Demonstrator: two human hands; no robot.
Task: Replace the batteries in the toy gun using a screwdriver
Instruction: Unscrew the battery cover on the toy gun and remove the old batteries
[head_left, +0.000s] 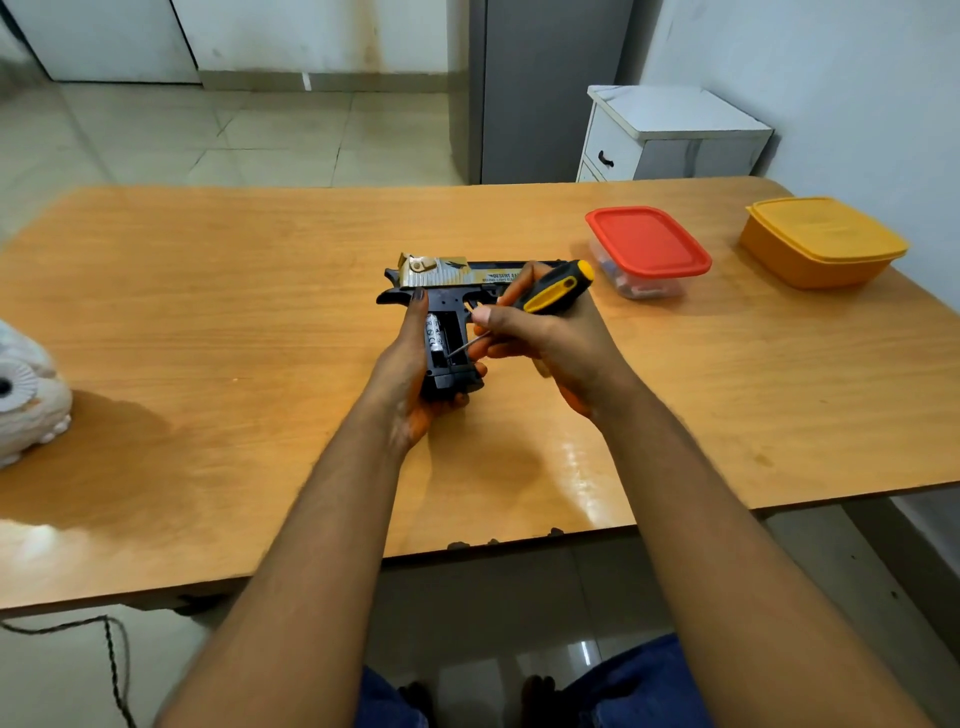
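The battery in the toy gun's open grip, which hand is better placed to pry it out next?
Right. The right hand already grips the screwdriver, its tip at the battery in the open grip. The left hand is busy holding the toy gun steady.

Toy gun (452, 291): black frame, gold slide, held above the table with barrel pointing right and grip toward the camera; grip compartment open, one battery (435, 332) seated in its left slot. Screwdriver (545, 296): black/yellow handle up-right, thin metal shaft angled down-left, tip in the open compartment just beside the battery.
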